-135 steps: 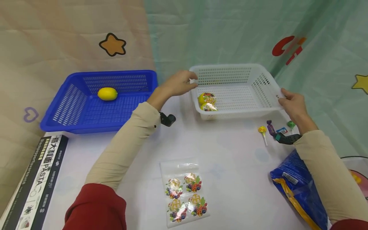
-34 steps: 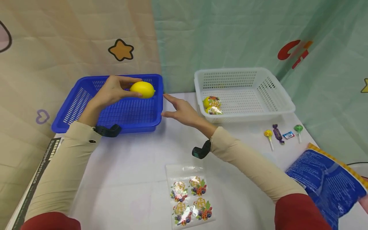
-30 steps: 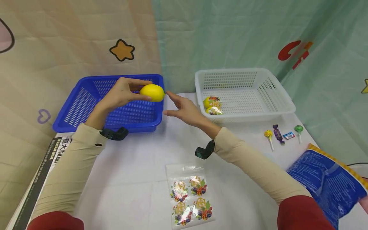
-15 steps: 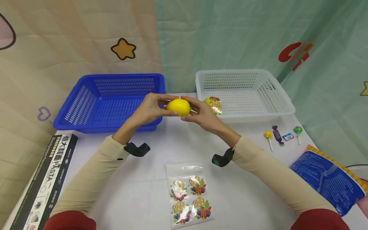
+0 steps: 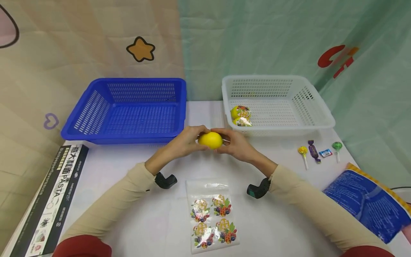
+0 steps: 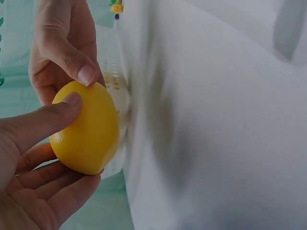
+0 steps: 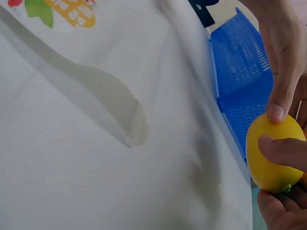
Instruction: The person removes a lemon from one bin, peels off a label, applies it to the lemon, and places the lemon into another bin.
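Observation:
A yellow lemon is held between both hands over the table, in front of the gap between two baskets. My left hand grips it from the left, thumb on the near side and fingers behind. From the other side my right hand pinches it, thumb also in front. The left wrist view shows the lemon with both thumbs on its smooth skin. In the right wrist view a small green stem end shows on the lemon. Below the hands lies a clear sheet of round fruit stickers.
A blue basket stands back left. The white basket at back right holds two stickered lemons. Right of centre lie lollipops and wrapped candies, near a blue bag. A pasta box lines the left edge.
My left hand lifted the lemon out of the blue basket and brought it right. My right hand left the white basket and took hold of the lemon too; both then moved nearer.

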`<action>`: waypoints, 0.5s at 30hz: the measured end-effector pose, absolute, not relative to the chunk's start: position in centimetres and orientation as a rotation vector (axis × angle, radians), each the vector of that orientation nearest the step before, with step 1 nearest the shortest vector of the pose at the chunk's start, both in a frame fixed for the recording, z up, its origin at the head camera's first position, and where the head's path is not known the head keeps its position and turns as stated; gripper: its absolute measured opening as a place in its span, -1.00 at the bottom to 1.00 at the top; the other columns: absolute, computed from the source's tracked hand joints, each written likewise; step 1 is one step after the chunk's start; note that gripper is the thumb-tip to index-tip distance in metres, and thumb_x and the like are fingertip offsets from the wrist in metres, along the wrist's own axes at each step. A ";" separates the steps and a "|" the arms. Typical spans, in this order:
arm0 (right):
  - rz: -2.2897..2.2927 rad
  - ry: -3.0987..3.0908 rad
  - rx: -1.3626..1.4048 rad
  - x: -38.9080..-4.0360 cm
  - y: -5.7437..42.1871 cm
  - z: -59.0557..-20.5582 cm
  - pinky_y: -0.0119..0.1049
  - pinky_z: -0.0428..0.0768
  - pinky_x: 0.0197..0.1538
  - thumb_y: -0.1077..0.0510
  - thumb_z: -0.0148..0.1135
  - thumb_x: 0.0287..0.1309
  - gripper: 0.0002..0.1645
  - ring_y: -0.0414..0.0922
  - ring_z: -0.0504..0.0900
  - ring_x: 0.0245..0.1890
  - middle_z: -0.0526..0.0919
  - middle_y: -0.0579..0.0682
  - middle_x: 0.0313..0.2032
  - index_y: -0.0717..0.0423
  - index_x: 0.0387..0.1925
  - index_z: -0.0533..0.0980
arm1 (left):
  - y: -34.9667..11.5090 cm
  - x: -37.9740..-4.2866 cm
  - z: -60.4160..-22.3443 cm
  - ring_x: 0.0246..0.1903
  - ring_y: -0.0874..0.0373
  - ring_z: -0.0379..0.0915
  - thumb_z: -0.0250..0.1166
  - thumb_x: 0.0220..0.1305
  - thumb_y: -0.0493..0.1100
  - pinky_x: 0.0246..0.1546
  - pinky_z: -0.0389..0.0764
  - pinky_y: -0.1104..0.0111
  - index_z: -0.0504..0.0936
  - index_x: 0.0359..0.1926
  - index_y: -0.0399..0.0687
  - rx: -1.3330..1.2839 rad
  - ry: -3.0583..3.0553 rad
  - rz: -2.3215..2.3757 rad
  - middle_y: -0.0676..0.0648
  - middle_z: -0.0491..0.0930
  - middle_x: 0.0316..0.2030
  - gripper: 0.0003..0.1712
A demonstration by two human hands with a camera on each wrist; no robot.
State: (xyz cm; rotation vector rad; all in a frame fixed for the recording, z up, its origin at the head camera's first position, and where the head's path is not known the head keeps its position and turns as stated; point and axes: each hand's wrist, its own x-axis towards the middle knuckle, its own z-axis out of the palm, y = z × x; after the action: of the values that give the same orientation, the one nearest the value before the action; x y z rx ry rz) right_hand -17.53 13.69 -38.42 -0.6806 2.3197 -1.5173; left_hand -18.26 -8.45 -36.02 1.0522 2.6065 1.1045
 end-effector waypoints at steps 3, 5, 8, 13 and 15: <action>-1.493 2.332 -0.691 -17.4 13.6 -39.6 -0.22 0.44 0.27 0.46 0.33 0.04 -0.24 0.05 0.40 0.30 0.40 0.16 0.31 0.30 0.32 0.35 | -8.3 -18.1 -37.1 -0.15 0.03 0.55 0.47 0.13 -0.28 -0.02 0.59 0.26 0.56 0.02 -0.36 1.052 2.613 1.047 -0.21 0.65 -0.09 -0.55; -1.486 2.341 -0.699 -17.3 13.5 -40.2 -0.21 0.43 0.27 0.48 0.34 0.02 -0.24 0.06 0.41 0.30 0.41 0.19 0.30 0.33 0.31 0.36 | -8.3 -18.0 -37.7 -0.16 0.03 0.55 0.47 0.13 -0.27 -0.03 0.59 0.26 0.55 0.02 -0.37 1.048 2.612 1.027 -0.22 0.65 -0.09 -0.54; -1.487 2.354 -0.709 -17.2 13.4 -41.0 -0.20 0.44 0.26 0.48 0.39 -0.02 -0.22 0.09 0.42 0.29 0.43 0.22 0.28 0.36 0.29 0.37 | -8.3 -17.9 -38.3 -0.15 0.03 0.56 0.49 0.11 -0.27 -0.04 0.60 0.26 0.55 0.02 -0.38 1.037 2.603 1.026 -0.23 0.65 -0.08 -0.52; -1.504 2.328 -0.680 -17.0 13.3 -41.5 -0.22 0.42 0.28 0.45 0.44 -0.03 -0.18 0.08 0.40 0.31 0.40 0.21 0.31 0.34 0.31 0.35 | -8.4 -17.9 -38.7 -0.15 0.04 0.57 0.50 0.09 -0.26 -0.06 0.60 0.26 0.54 0.04 -0.38 1.028 2.601 1.026 -0.24 0.64 -0.07 -0.48; -1.459 2.344 -0.673 -17.0 13.3 -41.3 -0.19 0.39 0.31 0.42 0.43 0.01 -0.16 0.09 0.35 0.34 0.35 0.23 0.34 0.36 0.35 0.29 | -8.4 -17.8 -38.7 -0.14 0.04 0.56 0.50 0.10 -0.25 -0.04 0.60 0.26 0.54 0.05 -0.38 1.011 2.599 1.024 -0.23 0.64 -0.07 -0.47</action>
State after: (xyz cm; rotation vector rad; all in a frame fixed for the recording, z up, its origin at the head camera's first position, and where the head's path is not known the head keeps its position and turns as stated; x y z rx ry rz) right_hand -16.95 13.34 -41.28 -0.6732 2.3441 -1.4586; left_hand -17.83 -8.43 -38.74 1.0109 2.5993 1.0241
